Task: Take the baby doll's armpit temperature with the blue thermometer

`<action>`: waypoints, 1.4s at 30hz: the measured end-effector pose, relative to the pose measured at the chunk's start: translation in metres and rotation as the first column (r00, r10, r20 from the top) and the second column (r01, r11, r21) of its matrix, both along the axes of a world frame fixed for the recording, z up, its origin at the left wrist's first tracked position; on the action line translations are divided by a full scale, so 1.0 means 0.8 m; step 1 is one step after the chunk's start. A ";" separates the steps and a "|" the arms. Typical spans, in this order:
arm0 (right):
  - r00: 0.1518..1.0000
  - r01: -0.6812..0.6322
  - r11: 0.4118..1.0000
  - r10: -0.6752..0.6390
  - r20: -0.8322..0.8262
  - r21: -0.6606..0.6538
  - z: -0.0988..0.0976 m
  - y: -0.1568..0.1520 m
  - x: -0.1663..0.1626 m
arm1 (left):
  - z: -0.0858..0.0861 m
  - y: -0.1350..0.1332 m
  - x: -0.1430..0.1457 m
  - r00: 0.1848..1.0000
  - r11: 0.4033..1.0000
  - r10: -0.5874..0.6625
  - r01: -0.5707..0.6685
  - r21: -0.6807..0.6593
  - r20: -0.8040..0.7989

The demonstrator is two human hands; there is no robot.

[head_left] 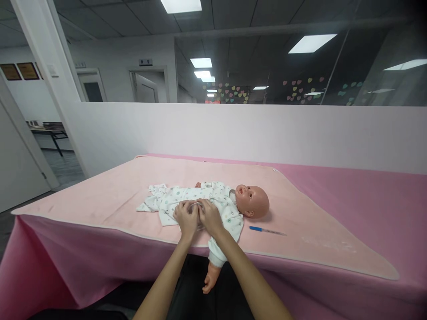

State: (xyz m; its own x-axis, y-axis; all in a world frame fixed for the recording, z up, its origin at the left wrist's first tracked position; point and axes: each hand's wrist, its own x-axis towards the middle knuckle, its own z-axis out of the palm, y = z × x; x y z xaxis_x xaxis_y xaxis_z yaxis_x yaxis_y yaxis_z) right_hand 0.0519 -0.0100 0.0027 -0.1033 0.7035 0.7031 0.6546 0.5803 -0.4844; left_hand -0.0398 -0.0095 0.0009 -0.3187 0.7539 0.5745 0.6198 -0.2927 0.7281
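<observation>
A baby doll (253, 202) in a white patterned romper (187, 195) lies on its back on a light pink blanket (116, 195), head to the right. One doll arm hangs over the table's front edge. My left hand (186, 218) and my right hand (209, 217) rest side by side on the doll's belly, fingers curled and pinching the romper's front. A thin thermometer-like stick with a blue end (267, 230) lies on the blanket just right of my right hand, below the doll's head.
The table is draped in a darker pink cloth (367, 195) and backs onto a low white partition (267, 133) with dark glass above. An open doorway and a desk stand at the far left (50, 133).
</observation>
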 end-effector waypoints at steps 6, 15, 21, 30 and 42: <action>0.982 -0.026 0.997 0.012 -0.190 -0.069 -0.001 0.010 0.007 | -0.001 0.000 0.000 0.999 0.999 -0.050 0.050 -0.011 -0.015; 0.950 -0.047 0.987 -0.003 -0.312 -0.151 -0.004 0.016 0.007 | -0.007 0.010 -0.008 0.972 0.988 -0.155 0.154 0.021 0.176; 0.913 -0.076 0.969 -0.027 -0.408 -0.235 -0.007 0.022 0.007 | -0.008 0.009 -0.014 0.960 0.977 -0.213 0.212 0.027 0.181; 0.887 -0.104 0.965 -0.020 -0.462 -0.242 -0.006 0.024 0.008 | 0.000 0.008 -0.018 0.974 0.975 -0.217 0.219 -0.029 0.061; 0.928 -0.123 0.974 0.046 -0.369 -0.188 -0.007 0.022 0.011 | 0.004 0.002 -0.019 0.977 0.978 -0.202 0.198 -0.059 -0.065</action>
State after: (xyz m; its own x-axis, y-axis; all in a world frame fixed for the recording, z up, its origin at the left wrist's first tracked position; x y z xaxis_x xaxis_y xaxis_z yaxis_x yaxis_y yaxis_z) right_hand 0.0611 0.0079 -0.0033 0.0642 0.8352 0.5461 0.3659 0.4894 -0.7915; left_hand -0.0552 -0.0076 0.0043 -0.1188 0.8279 0.5482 0.6023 -0.3789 0.7026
